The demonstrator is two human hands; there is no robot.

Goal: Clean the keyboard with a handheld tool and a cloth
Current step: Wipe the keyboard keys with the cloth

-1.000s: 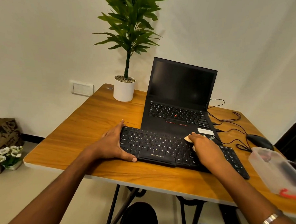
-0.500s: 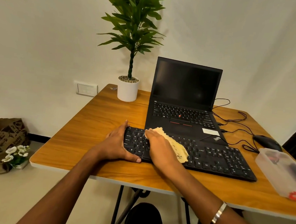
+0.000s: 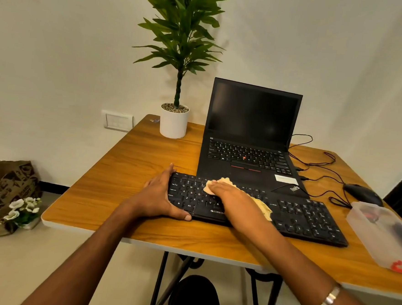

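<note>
Head view looks down on a flat black plastic full-size keyboard lying near the front edge of a square wooden-topped table. At the keyboard's left end the left hand clamps the board: its fingers reach along the far corner and left edge, and the thumb lies curled against the near edge, just left of the printed brand mark.

Immediately right of that thumb, the right hand lies palm-down across the letter keys. Its fingers are stretched out fairly straight and close together, pressing a crumpled pale yellow cloth onto the keys. One bunch of cloth pokes out beyond the fingertips at the top rows, and another tail trails out from under the heel of the hand toward the right. A silver metal bracelet circles the right wrist.

Just beyond the right fingertips sits an open black laptop with a dark screen, its front edge touching or slightly overlapping the keyboard's far side; which one I cannot tell. Farther beyond the left fingers stands a green leafy plant in a white round pot. Well to the right of both hands are a black corded mouse and a clear plastic rectangular box with something red at its near end. No handheld cleaning tool can be made out clearly.
</note>
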